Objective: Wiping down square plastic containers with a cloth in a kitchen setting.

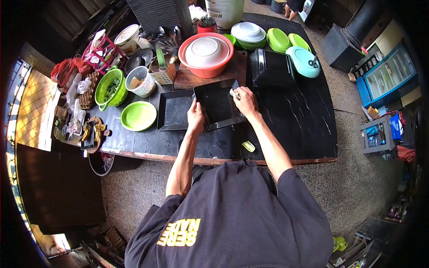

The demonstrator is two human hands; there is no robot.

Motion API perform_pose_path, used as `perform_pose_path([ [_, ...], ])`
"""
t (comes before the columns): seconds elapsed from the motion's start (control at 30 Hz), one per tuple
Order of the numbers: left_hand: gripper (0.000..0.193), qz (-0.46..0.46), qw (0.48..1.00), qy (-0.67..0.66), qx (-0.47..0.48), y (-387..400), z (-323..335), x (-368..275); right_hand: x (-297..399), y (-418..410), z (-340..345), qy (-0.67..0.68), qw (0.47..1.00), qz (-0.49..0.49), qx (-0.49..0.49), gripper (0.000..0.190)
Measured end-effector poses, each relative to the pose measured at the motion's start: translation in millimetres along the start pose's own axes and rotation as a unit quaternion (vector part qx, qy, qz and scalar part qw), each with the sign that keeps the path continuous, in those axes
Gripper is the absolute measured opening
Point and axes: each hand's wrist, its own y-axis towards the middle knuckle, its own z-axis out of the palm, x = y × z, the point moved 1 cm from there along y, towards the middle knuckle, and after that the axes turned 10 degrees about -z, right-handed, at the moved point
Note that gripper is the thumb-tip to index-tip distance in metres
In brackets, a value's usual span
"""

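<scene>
My left hand [196,117] grips the left side of a black rectangular tray [216,105], which is tilted above the table. In my right hand [245,102] is a white cloth or tissue [235,94], pressed at the tray's right inner side. A second black tray [174,112] lies on the table to the left, partly behind the held one. Farther left rests a green plate [138,116]. Near the front edge lies a pale green vegetable piece [248,146]. A stack of black trays [272,68] stands at the back right.
A red basin [206,68] with a metal lid sits on a wooden board [187,78] at the back. Stacked green plates [279,39] and a turquoise lidded dish [302,62] stand back right. At left are a green colander [110,88] and a plastic tub [140,81]. A person's legs [291,12] show far off.
</scene>
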Motion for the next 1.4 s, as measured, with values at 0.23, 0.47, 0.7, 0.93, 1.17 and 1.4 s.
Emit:
perform_pose_path([
  [0.23,0.043,-0.023,1.0,0.015,-0.009,2,-3,4,19,17,32,0.106,0.992,-0.021,-0.063,0.013],
  [0.47,0.043,-0.006,0.999,0.031,-0.033,2,3,-2,75,-4,43,0.204,0.978,-0.041,0.017,0.016],
  [0.7,0.042,-0.001,0.999,0.016,-0.033,8,-6,2,83,-24,34,0.188,0.974,-0.055,0.11,0.027],
  [0.93,0.042,0.023,0.999,0.039,-0.022,6,-9,-6,46,-23,-1,0.051,0.995,-0.041,0.072,0.011],
  [1.17,0.039,0.008,0.999,0.022,-0.03,-10,4,-17,6,-2,2,-0.011,0.999,0.023,-0.039,0.017],
  [1.4,0.042,0.006,0.999,0.032,-0.009,2,-2,-12,22,18,36,0.035,0.994,0.004,-0.107,0.016],
])
